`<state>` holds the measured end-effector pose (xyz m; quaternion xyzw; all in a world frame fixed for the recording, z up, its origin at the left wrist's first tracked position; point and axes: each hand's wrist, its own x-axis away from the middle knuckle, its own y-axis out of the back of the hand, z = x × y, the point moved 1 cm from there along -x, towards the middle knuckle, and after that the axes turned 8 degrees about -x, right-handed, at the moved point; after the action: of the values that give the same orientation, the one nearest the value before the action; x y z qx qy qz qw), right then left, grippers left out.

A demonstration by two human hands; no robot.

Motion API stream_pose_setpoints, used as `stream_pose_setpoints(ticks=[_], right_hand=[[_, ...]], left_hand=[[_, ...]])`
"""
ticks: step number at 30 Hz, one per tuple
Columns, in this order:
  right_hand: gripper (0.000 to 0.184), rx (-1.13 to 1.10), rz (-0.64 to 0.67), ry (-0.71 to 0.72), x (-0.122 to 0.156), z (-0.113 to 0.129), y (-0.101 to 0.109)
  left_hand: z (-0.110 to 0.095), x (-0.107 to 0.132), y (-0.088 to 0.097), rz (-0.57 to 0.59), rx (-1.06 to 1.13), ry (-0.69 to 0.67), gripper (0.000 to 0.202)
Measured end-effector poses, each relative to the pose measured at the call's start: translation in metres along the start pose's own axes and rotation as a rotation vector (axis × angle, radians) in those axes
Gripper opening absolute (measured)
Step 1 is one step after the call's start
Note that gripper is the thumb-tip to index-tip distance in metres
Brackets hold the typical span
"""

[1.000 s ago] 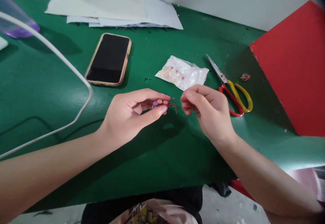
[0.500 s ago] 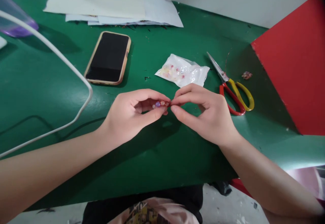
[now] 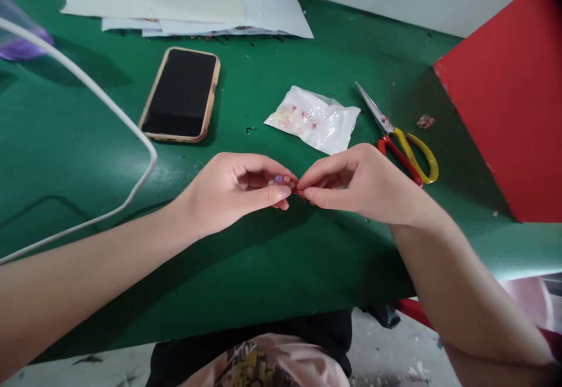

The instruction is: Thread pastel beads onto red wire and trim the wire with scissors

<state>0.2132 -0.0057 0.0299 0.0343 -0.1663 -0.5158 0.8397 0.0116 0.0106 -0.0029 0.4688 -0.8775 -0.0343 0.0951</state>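
My left hand (image 3: pixel 239 191) is closed in a pinch on a small beaded bracelet (image 3: pixel 279 180), with a purple bead and several pale and pinkish ones showing between thumb and fingers. Part of the beadwork is hidden inside the palm. Right beside it, my right hand (image 3: pixel 351 182) pinches the reddish cord end of the same bracelet, its thumb and fingertips nearly meeting the left ones. Both hands hover over the green table. Just beyond them lies a white plastic packet (image 3: pixel 314 120) with small coloured pieces inside.
Scissors (image 3: pixel 390 126) with red and yellow handles lie beyond my right hand, near a small bead cluster (image 3: pixel 425 121). A phone (image 3: pixel 182 94) rests at left, by a white cable (image 3: pixel 114 115). Papers (image 3: pixel 175 0) lie at the back; a red panel (image 3: pixel 504 94) stands right.
My right hand has turned, its wrist raised and fingers pointing more downward, and the reddish cord now shows between the hands. The left hand keeps its hold. The view has shifted slightly.
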Motion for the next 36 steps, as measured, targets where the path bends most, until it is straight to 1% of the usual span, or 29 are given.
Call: stream_pose_setpoints(ticks=[3,8,13,18,21,26,30,33,36], right_hand=[[0.011,-0.03,0.055,-0.012,-0.001,-0.001,0.001],[0.008,0.042,-0.006,0.047,0.0,0.006,-0.004],[0.012,-0.014,0.082,0.001,0.003,0.012,-0.005],[0.013,-0.016,0.11,0.052,0.003,0.014,-0.003],[0.014,0.049,0.087,0.067,0.003,0.017,-0.003],[0.012,0.165,0.036,0.096,0.003,0.022,-0.006],[0.012,0.214,0.022,0.117,0.001,0.022,-0.007],[0.013,0.244,0.012,0.168,0.0,0.02,-0.006],[0.014,0.317,-0.016,0.249,0.0,0.015,-0.004]], left_hand=[[0.0,-0.001,0.0,0.039,0.037,0.015,0.008],[0.001,0.001,0.0,0.025,0.086,0.023,0.007],[0.003,0.002,0.0,0.035,0.202,0.033,0.005],[0.005,0.0,0.002,0.092,0.291,0.056,0.003],[0.005,0.0,0.002,0.119,0.309,0.066,0.004],[0.005,-0.002,0.001,0.113,0.373,0.079,0.007],[0.006,-0.003,0.002,0.121,0.409,0.081,0.005],[0.006,-0.003,0.004,0.13,0.416,0.083,0.005],[0.004,-0.005,0.004,0.133,0.423,0.113,0.008]])
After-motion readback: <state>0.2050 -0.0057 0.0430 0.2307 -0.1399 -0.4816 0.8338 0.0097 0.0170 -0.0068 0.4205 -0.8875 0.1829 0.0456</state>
